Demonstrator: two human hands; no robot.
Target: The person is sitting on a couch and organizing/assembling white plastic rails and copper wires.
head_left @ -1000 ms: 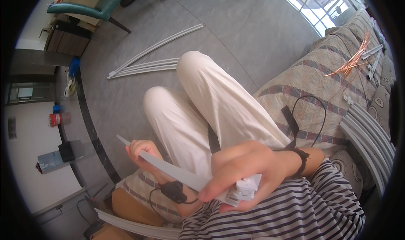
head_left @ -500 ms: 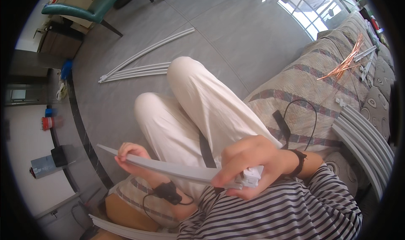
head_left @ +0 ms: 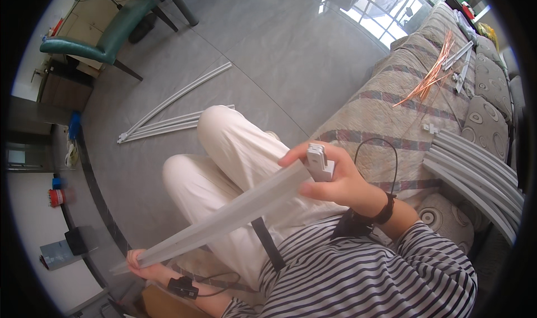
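Head view: a long white channel strip [head_left: 224,217] is held slantwise over the lap.
Right hand [head_left: 335,178]: its grip is closed on a small white connector block [head_left: 320,162], set at the strip's upper end.
Left hand [head_left: 142,265]: its grip is closed around the strip's lower end.
Sofa [head_left: 391,94]: copper wires [head_left: 433,72] and stacked white strips [head_left: 475,170] are carried.
Floor [head_left: 279,55]: more white strips [head_left: 173,114] are laid out.

Daylit interior, bright and even. Light enters via window [head_left: 386,10] at top, w/ pale glare patch on grey floor [head_left: 291,55] below it. Shadows soft, faint. Strong fisheye distortion: straight edges bow toward rim; black vignette at corners. Centre sharp; periphery slightly soft. No motion blur evident.
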